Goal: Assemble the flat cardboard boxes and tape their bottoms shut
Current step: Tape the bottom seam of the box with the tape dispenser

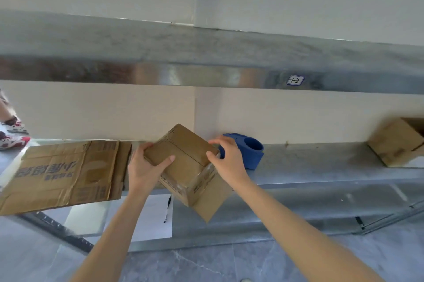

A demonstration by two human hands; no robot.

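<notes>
Holding the small cardboard box [183, 158] seam-up on the metal shelf [309, 167], the left hand [146, 167] grips its near-left corner with the thumb laid across the top panel, while the right hand [229, 158] curls its fingers round the far-right corner. For a sound closure the two flaps should probably be kept butted along the seam and any tape ends rubbed flat down the side walls, where a glossy strip already seems to lie. A loose flap [211, 201] overhangs the shelf edge. The blue tape dispenser [250, 153] stands just behind the right hand. A stack of flat cardboard [68, 171] crowds the left side, and another box [394, 144] sits well apart on the right. The upper shelf [206, 52] limits lifting room.
</notes>
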